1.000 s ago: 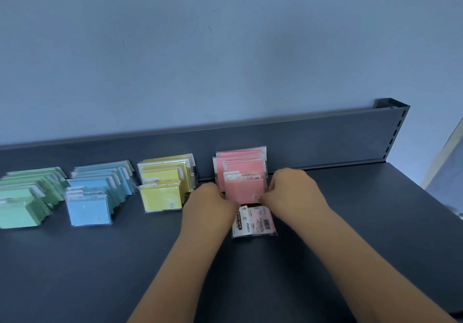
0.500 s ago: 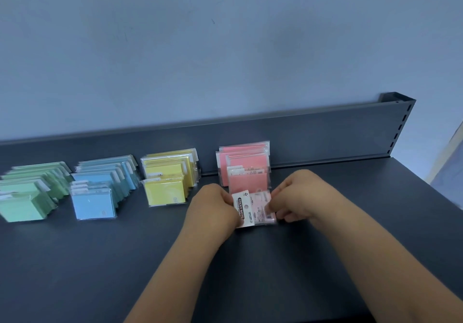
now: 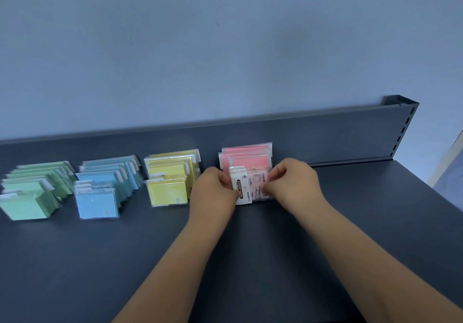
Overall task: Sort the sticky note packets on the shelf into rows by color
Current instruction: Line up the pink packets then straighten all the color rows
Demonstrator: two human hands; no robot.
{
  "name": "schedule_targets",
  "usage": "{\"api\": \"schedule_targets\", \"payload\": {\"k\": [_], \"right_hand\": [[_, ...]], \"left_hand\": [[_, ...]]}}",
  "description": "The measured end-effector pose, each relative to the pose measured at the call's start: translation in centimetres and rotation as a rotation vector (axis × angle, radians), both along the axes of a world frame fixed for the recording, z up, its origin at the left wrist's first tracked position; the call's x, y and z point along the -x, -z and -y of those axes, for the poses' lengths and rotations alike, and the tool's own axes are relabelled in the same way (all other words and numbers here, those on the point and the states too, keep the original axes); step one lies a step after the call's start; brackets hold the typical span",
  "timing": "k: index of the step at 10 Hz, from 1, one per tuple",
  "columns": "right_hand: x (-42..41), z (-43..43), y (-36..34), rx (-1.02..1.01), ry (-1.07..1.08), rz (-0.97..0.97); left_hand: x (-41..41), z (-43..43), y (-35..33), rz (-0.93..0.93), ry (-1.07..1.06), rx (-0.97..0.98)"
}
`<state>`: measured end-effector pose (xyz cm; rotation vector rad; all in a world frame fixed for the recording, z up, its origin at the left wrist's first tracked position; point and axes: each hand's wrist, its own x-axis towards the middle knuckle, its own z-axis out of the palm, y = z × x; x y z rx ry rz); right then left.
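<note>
— While both hands meet at the front of the pink row [image 3: 246, 156], what does each one hold?
— Left hand [image 3: 215, 190]: fingers curled, pinching the left edge of one pink sticky note packet [image 3: 255, 189]; right hand [image 3: 293, 184]: fingers curled, pinching the right edge of the same packet; the packet stands roughly upright, printed face toward the camera, with its white "STICKY NOTE" header strip at the left side.
— Position of that packet relative to the row?
— Directly in front of the foremost pink packet; touching or just clear of it cannot be told; lower edge at or near the surface of the dark shelf [image 3: 350, 222].
— Remaining stock?
— Three further rows to the left, each running front to back toward the back panel [image 3: 338, 134]: yellow row [image 3: 170, 179] just beside the left hand; blue row [image 3: 105, 184] next; green row [image 3: 32, 192] at the far left; packets within each row lean and overlap; the rows stand apart from one another; pale blue wall [image 3: 225, 47] behind the shelf.
</note>
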<state>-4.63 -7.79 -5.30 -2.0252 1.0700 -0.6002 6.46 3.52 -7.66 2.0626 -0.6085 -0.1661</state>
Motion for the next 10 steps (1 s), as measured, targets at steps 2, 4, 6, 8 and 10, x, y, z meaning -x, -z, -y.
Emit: {"api": "schedule_targets", "payload": {"k": [2, 4, 6, 8, 10], "right_hand": [[-0.3, 0.1, 1.3, 0.021, 0.038, 0.106], [-0.2, 0.5, 1.9, 0.04, 0.018, 0.062], [-0.3, 0.7, 2.2, 0.102, 0.005, -0.027], [0.1, 0.5, 1.6, 0.114, 0.031, -0.044], [2.6, -0.4, -1.0, 0.154, 0.034, -0.323]], "left_hand": [[-0.2, 0.0, 0.6, 0.134, -0.001, 0.049], [-0.4, -0.3, 0.8, 0.112, 0.016, -0.004], [0.0, -0.4, 0.7, 0.125, 0.014, -0.064], [0.4, -0.6, 0.0, 0.134, -0.009, -0.096], [2.3, -2.8, -2.3, 0.193, 0.018, -0.098]]}}
